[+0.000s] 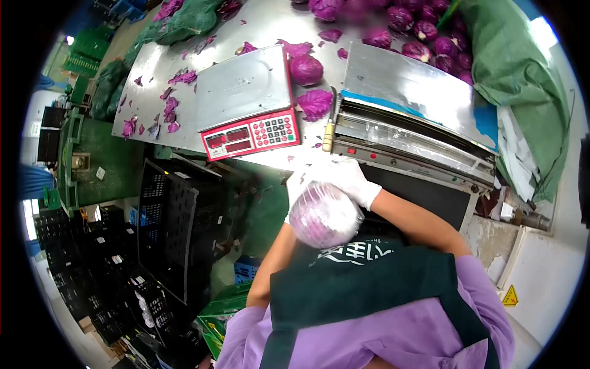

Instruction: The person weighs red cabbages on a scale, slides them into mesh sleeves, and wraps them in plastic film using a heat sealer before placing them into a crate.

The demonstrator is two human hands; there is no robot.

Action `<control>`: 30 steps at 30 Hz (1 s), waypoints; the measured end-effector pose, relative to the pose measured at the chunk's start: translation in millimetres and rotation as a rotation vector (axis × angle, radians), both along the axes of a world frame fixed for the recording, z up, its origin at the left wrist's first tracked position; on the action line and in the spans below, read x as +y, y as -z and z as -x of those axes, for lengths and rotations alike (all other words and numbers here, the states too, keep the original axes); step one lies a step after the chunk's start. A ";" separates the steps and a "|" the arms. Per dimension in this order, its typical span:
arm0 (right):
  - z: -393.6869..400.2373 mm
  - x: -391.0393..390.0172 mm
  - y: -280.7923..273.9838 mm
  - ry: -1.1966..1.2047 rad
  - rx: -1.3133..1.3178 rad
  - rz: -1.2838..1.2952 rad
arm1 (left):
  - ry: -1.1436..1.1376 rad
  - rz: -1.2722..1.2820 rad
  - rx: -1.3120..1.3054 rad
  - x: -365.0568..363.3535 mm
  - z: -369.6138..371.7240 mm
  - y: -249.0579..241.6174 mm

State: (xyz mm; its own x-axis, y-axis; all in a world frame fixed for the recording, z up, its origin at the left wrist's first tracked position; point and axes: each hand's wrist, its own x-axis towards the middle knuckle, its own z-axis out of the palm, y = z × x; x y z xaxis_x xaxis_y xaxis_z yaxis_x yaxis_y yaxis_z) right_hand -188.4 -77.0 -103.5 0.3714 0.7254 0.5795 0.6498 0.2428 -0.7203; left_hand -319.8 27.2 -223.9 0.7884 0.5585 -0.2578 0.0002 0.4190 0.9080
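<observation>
A purple cabbage wrapped in clear film (324, 215) is held close to the dark green apron. My left hand (302, 183), in a white glove, is around its left and far side. My right hand (353, 178), gloved too, wraps its far right side; the fingertips of both hands are partly hidden or blend together. Beyond the hands stand a red scale with a metal plate (244, 89) and, to the right, a film-wrapping machine (412, 123). A knife with a wooden handle (329, 136) lies between them.
Purple cabbages (444, 46) are piled at the back right beside green cloth (507, 74). A loose cabbage (305, 70) and torn leaves lie on the metal table (150, 77). Black crates (166, 215) stand at the left, and a green crate (224, 307) is low beside the body.
</observation>
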 end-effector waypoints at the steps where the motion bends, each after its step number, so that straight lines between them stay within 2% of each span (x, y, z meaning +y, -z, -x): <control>1: 0.6 5.6 -17.8 -0.019 0.001 0.003 | 0.036 0.007 -0.056 4.8 4.4 4.9; 2: 2.2 8.3 -37.7 -0.137 -0.094 -0.032 | 0.163 0.255 0.022 19.9 0.9 34.2; 3: 3.4 11.6 -56.9 -0.253 -0.187 -0.069 | 0.387 0.082 -0.123 28.5 -1.4 27.6; 7: 8.0 36.7 -126.0 -0.484 -0.239 -0.210 | 0.772 0.203 -0.016 51.0 -4.4 -48.5; 9: 17.8 51.3 -151.3 -0.759 -0.039 0.497 | 0.900 0.274 0.016 57.9 -5.3 -83.0; 10: 22.1 64.7 -156.7 -0.821 0.090 0.411 | 0.935 0.314 0.023 58.1 -5.0 -96.4; 11: 24.8 76.9 -160.2 -0.881 0.220 0.323 | 0.947 0.352 0.017 59.1 -6.7 -109.8; 14: 26.6 87.9 -133.1 -0.997 0.217 0.175 | 0.858 0.513 0.000 61.7 -1.4 -137.6; 17: 3.7 72.8 -121.4 -1.038 0.559 0.436 | 0.587 0.751 -0.058 66.1 16.9 -163.0; 19: -17.3 59.2 -113.2 -0.915 0.672 0.494 | 0.398 0.991 -0.217 67.1 37.0 -168.3; 21: -18.6 46.0 -100.6 -0.694 0.973 0.507 | 0.421 1.258 -0.519 67.5 53.4 -152.1; 22: -17.7 47.8 -98.4 -0.642 1.007 0.570 | 0.283 1.128 -0.321 67.9 59.1 -150.7; 23: -20.8 58.0 -85.2 -0.659 1.017 0.555 | 0.190 0.992 -0.130 76.1 47.3 -177.1; 25: -20.3 86.0 -98.8 -0.487 0.948 0.458 | 0.049 0.808 -0.054 105.6 23.6 -188.6; 26: -28.6 100.8 -101.4 -0.414 0.786 0.453 | 0.037 0.781 -0.199 123.5 20.5 -188.4; 27: -36.7 116.5 -109.8 -0.383 0.736 0.472 | -0.049 0.668 -0.147 142.3 8.2 -193.7; 29: -43.8 149.3 -108.3 -0.307 0.751 0.453 | -0.125 0.313 -0.213 180.9 -18.7 -191.1; 30: -46.6 165.2 -102.9 -0.305 0.743 0.455 | -0.152 0.131 -0.159 198.3 -29.8 -188.1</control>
